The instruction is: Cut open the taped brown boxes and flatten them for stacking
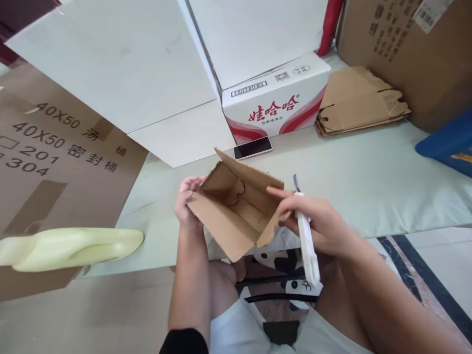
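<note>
Carton (228, 226) here, between left hand (186, 201) and right hand (320, 216) — phone (252, 148) just behind it on the table (368, 182), water box (273, 115) behind the phone, cardboard stack (357, 105) immediately to that box's right — and over at far left, a shipping box (66, 167)!

From here, the left hand (188, 202) has some fingertips hidden behind the cardboard box (225, 227). A blue object (448, 142) is cut off at far right, a pale yellow object (79, 248) at left. Small printing (389, 37) on the right-hand brown carton (416, 93) is too blurred to read.
</note>
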A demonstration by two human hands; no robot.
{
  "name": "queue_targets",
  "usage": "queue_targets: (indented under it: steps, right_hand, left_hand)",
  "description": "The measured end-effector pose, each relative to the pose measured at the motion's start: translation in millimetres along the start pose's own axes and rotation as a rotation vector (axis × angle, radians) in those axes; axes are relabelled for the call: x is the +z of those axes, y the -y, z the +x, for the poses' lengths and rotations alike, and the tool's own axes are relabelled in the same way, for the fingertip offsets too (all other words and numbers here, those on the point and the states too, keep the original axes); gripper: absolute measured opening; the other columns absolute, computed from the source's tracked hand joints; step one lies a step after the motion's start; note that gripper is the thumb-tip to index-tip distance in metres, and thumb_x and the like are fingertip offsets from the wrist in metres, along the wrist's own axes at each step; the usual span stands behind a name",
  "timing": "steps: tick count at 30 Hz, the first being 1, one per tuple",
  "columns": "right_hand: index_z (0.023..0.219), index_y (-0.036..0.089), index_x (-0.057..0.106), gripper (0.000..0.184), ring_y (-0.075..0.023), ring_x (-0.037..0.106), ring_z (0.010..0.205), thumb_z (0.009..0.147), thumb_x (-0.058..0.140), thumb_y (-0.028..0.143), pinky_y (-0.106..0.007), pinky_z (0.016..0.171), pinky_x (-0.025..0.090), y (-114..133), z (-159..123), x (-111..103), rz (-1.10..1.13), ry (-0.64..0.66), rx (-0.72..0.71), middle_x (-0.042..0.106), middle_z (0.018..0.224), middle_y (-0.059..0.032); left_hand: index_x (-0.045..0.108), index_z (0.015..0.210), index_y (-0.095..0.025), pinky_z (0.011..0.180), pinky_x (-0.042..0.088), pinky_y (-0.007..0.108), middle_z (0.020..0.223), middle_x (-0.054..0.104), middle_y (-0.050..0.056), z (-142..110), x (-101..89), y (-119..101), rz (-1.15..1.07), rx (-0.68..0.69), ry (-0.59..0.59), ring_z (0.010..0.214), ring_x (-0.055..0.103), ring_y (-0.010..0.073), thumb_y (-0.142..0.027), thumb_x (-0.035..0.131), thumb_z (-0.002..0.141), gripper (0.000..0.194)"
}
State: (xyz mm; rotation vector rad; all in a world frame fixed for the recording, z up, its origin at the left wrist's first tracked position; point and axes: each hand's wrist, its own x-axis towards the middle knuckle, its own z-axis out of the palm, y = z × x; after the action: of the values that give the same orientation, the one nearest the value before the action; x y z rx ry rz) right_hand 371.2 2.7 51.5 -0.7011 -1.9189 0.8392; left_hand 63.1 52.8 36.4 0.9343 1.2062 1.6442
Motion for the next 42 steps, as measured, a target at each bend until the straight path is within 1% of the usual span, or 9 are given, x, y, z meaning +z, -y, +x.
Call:
queue_targets:
  steps: [6,13,16,19,24,28,31,36,42]
  right_hand:
    - [0.128,0.032,0.060,0.039,-0.0311,0.075,0.126,0.093,0.073,0.025,-0.053,0.099,0.064,-42,5,28,-0.184,-0.392,0.156,0.069,0.148,-0.0129]
    - [0.100,0.031,0.041,0.049,-0.0341,0.071,0.126,0.079,0.085,0.040,-0.060,0.102,0.056,-54,9,40,-0.317,-0.741,0.208,0.069,0.143,-0.0124]
    - [0.095,0.031,0.036,0.046,-0.0311,0.077,0.107,0.084,0.080,0.035,-0.059,0.101,0.057,-55,8,40,-0.150,-0.659,0.134,0.081,0.102,-0.0030]
    - [0.092,0.031,0.039,0.040,-0.0330,0.078,0.105,0.088,0.076,0.049,-0.059,0.096,0.059,-51,1,36,-0.042,-0.367,0.067,0.082,0.089,-0.0019]
    - [0.096,0.033,0.044,0.031,-0.0339,0.075,0.117,0.093,0.069,0.050,-0.060,0.099,0.059,-37,-7,34,0.069,-0.059,0.124,0.084,0.093,-0.0037]
    - [0.103,0.034,0.043,0.032,-0.0293,0.077,0.110,0.091,0.071,0.045,-0.052,0.096,0.060,-44,-7,43,0.106,-0.303,0.173,0.082,0.113,-0.0034]
    - [0.103,0.032,0.039,0.034,-0.0262,0.077,0.108,0.092,0.068,0.048,-0.045,0.088,0.061,-69,-7,48,0.084,-0.521,0.410,0.079,0.118,-0.0066]
    - [0.092,0.028,0.042,0.041,-0.0206,0.073,0.068,0.087,0.069,0.059,-0.037,0.068,0.060,-105,-9,47,0.169,-0.276,0.718,0.071,0.078,0.0006]
    - [0.099,0.032,0.031,0.057,-0.0287,0.077,0.109,0.085,0.061,0.077,-0.053,0.097,0.059,-80,4,50,0.284,-0.274,0.379,0.077,0.125,-0.0078]
  left_hand:
    - [0.073,0.080,-0.023,0.124,0.041,0.054,0.087,0.076,0.009,-14,7.4,32,0.055,0.219,0.035,0.108,0.071,0.0305,-0.079,0.044,0.088,0.063]
    - [0.068,0.094,-0.024,0.122,0.044,0.050,0.090,0.074,0.004,-15,3.6,52,0.243,0.318,0.073,0.100,0.071,0.0228,-0.063,0.077,0.087,0.040]
    - [0.062,0.121,-0.027,0.114,0.051,0.046,0.104,0.073,0.006,-17,-1.7,57,0.299,0.374,0.077,0.105,0.071,0.0230,-0.062,0.075,0.090,0.049]
    - [0.051,0.141,-0.033,0.112,0.051,0.044,0.143,0.059,0.011,-15,-4.3,60,0.338,0.507,-0.031,0.127,0.065,0.0260,-0.063,0.074,0.091,0.063]
    - [0.080,0.104,-0.026,0.131,0.026,0.062,0.140,0.064,0.010,-9,-10.0,53,0.593,0.598,0.130,0.145,0.051,0.0370,-0.069,0.061,0.094,0.048]
    - [0.085,0.101,-0.029,0.131,0.023,0.066,0.129,0.072,0.009,-6,-14.8,48,0.680,0.581,0.197,0.142,0.050,0.0388,-0.073,0.059,0.092,0.052]
    - [0.085,0.106,-0.030,0.130,0.027,0.065,0.130,0.071,0.010,-3,-19.3,48,0.680,0.612,0.230,0.142,0.048,0.0387,-0.069,0.058,0.095,0.049]
    - [0.085,0.100,-0.029,0.133,0.026,0.060,0.130,0.070,0.009,8,-33.4,45,0.554,0.508,0.130,0.138,0.050,0.0378,-0.076,0.071,0.084,0.052]
    - [0.080,0.107,-0.021,0.124,0.040,0.050,0.129,0.066,0.006,19,-52.5,44,0.393,0.392,-0.099,0.131,0.058,0.0301,-0.078,0.065,0.089,0.062]
